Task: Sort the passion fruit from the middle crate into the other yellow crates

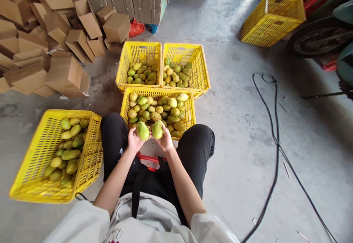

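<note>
My left hand is closed around a green papaya, its rounded side facing up. In my right hand is a second, yellow-green papaya, held close beside the first. Both hands are between my knees, at the near edge of a yellow plastic crate. That crate holds many green and yellow papayas in a loose heap. The undersides of the two held fruits are hidden by my palms and fingers.
Two more yellow crates of papayas stand behind the front one. Another papaya crate is by my left leg. Cardboard boxes are piled at the far left. A black cable runs across the floor at right, near a motorbike wheel.
</note>
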Demonstrator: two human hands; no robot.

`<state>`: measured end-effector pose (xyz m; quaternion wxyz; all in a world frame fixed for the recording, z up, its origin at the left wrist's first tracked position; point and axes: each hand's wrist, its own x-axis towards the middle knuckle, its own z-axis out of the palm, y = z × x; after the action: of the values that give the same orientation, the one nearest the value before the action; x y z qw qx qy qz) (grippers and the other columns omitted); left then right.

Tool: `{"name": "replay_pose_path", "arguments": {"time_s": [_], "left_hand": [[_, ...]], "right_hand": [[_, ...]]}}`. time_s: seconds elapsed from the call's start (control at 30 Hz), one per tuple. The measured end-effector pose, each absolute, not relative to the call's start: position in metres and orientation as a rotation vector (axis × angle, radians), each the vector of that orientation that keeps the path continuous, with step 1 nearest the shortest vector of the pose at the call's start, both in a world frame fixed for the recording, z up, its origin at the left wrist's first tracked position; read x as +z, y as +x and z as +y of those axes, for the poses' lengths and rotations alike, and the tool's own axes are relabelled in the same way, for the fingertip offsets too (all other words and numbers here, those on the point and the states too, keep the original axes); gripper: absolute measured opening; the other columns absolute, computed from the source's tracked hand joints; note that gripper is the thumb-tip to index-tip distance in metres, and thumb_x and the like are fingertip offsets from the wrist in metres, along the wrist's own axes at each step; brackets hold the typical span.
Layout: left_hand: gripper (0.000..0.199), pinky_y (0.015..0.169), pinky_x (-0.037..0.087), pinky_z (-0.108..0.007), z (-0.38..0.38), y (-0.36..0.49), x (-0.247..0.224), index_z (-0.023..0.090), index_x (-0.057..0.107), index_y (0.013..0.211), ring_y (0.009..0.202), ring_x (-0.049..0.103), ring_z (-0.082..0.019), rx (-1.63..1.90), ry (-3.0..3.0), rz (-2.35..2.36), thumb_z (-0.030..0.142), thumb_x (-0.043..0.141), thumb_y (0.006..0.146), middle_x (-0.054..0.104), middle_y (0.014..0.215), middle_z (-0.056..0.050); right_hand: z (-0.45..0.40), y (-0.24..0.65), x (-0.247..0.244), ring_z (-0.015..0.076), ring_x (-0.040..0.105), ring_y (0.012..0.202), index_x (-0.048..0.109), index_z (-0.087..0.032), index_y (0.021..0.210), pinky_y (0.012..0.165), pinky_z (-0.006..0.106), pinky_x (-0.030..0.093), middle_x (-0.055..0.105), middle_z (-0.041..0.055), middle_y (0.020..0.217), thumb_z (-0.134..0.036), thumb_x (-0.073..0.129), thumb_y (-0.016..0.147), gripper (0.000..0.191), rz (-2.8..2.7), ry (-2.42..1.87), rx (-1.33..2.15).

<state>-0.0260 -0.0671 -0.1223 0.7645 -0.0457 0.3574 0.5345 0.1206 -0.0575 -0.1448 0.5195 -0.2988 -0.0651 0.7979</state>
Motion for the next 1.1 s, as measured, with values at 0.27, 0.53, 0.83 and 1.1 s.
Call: {"name": "replay_pose_path", "arguments": {"time_s": [0.27,0.53,0.83,1.1], "left_hand": [[0.028,0.079,0.056,-0.035,-0.064,-0.024,-0.122,0.014,0.066,0.094,0.088,0.069,-0.021,1.215,-0.072,0.832,0.032,0.045,0.095,0.071,0.091,-0.010],[0.012,0.063,0.055,-0.027,-0.066,-0.021,-0.125,0.017,0.063,0.091,0.073,0.068,-0.017,1.111,-0.019,0.906,0.025,0.055,0.088,0.069,0.081,-0.005],[0.021,0.085,0.056,-0.039,-0.068,-0.023,-0.125,0.015,0.061,0.094,0.093,0.069,-0.025,1.148,-0.085,0.803,0.026,0.056,0.077,0.069,0.091,-0.010],[0.020,0.079,0.057,-0.032,-0.065,-0.024,-0.126,0.016,0.062,0.099,0.084,0.069,-0.018,1.182,-0.026,0.883,0.031,0.051,0.091,0.070,0.091,-0.007]], "right_hand": [[-0.055,0.123,-0.150,0.0258,0.067,0.099,0.055,-0.028,0.109,0.075,0.039,0.058,0.070,0.0008,0.098,-0.034,0.066,0.073,0.039,-0.131,-0.633,1.929],[-0.061,0.120,-0.152,0.0180,0.069,0.073,0.047,-0.031,0.120,0.061,0.031,0.058,0.067,-0.0032,0.093,-0.040,0.078,0.069,0.060,-0.232,-0.708,1.946],[-0.056,0.123,-0.155,0.0199,0.069,0.075,0.053,-0.026,0.109,0.063,0.034,0.060,0.067,-0.0014,0.083,-0.043,0.067,0.077,0.038,-0.150,-0.752,1.947],[-0.055,0.128,-0.149,0.0259,0.070,0.089,0.059,-0.025,0.109,0.067,0.039,0.061,0.072,0.0049,0.097,-0.040,0.063,0.075,0.037,-0.187,-0.657,1.992]]}}
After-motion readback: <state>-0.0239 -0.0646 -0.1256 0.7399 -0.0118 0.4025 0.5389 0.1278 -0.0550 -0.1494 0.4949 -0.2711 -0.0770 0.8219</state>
